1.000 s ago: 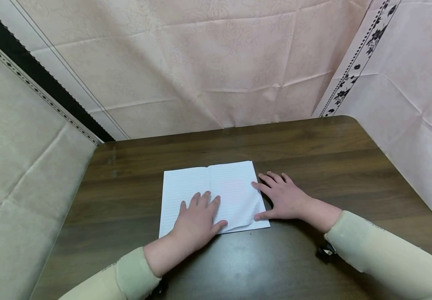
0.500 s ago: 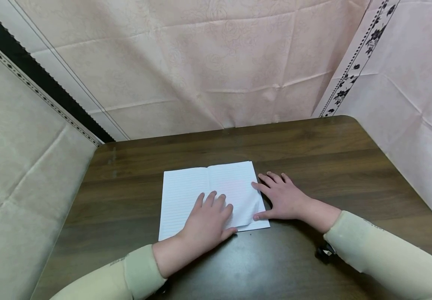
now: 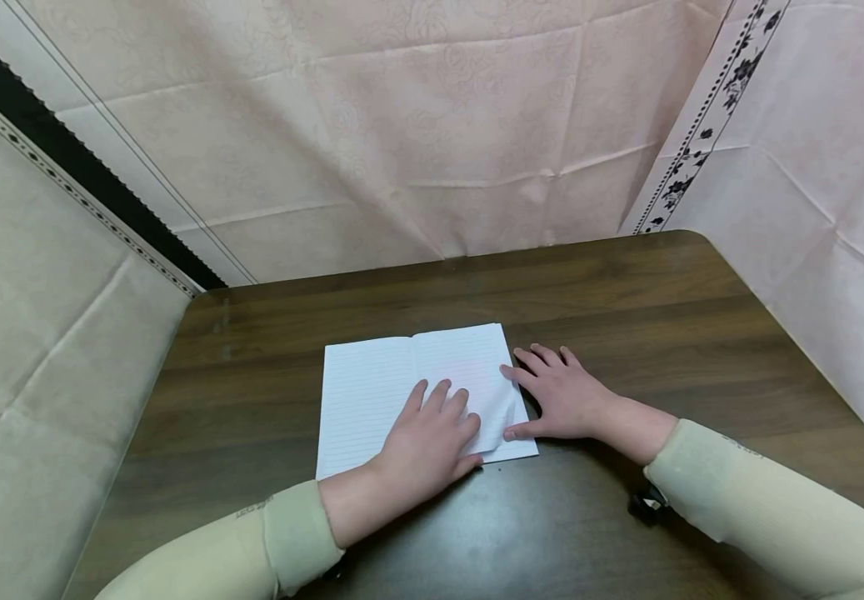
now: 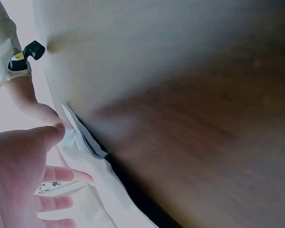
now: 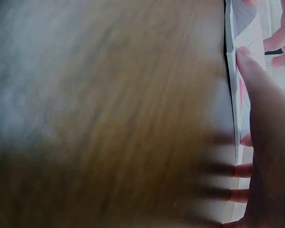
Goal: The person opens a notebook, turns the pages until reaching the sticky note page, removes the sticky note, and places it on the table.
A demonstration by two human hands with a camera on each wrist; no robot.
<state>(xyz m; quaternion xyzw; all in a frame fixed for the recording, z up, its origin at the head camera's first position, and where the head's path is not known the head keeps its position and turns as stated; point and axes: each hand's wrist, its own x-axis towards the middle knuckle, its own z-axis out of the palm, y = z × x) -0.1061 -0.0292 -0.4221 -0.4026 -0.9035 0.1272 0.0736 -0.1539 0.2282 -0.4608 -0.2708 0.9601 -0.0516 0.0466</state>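
Note:
An open notebook (image 3: 364,392) with ruled white pages lies on the table. The lower right corner of its right page is curled up a little, and faint pink marks show on that page. My left hand (image 3: 424,442) reaches across the lower middle, palm down, fingers extended over the right page and thumb near the lower edge. My right hand (image 3: 562,396) is spread at the right edge, thumb and index fingertip touching the notebook, other fingers beyond it on the table. In the right wrist view the thumb (image 5: 256,78) rests on the notebook's edge.
The dark wood-grain table (image 3: 289,308) has a rounded far right corner. Pale cloth (image 3: 402,125) hangs behind it and along both sides. A black wrist device (image 3: 649,504) shows under the right sleeve.
My left hand has slid right across the notebook, from the centre fold onto the right page. My right hand has stayed at the right edge.

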